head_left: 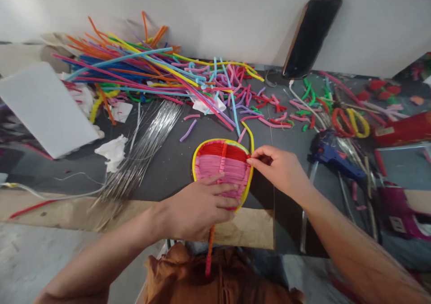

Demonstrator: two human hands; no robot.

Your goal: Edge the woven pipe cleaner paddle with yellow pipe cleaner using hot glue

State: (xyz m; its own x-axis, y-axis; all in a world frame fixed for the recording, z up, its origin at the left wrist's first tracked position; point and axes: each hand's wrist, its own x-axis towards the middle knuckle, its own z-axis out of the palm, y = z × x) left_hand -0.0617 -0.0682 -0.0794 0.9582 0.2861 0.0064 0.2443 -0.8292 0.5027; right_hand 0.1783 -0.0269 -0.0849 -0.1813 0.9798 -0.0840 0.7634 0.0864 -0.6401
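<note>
A rounded pipe-cleaner piece (232, 152) has red and pink rows, a yellow border and an orange-pink stem (210, 250) hanging toward my lap. Across its lower pink part lies my left hand (202, 204), fingers stretched out and spread; its thumb is hidden. My right hand (274, 167) pinches at the upper right edge, thumb and forefinger closed where the yellow pipe cleaner (252, 138) meets the border. That strip's loose end curves up past the rim. What exactly sits between the fingertips is partly covered.
Long coloured pipe cleaners (134, 66) are heaped at the back left, short cut bits further right. Thin metal wires (148, 138) lie left. A phone (311, 37) leans on the wall. Scissors (350, 122), a blue glue gun (333, 156) and a magenta tool (400, 209) are right.
</note>
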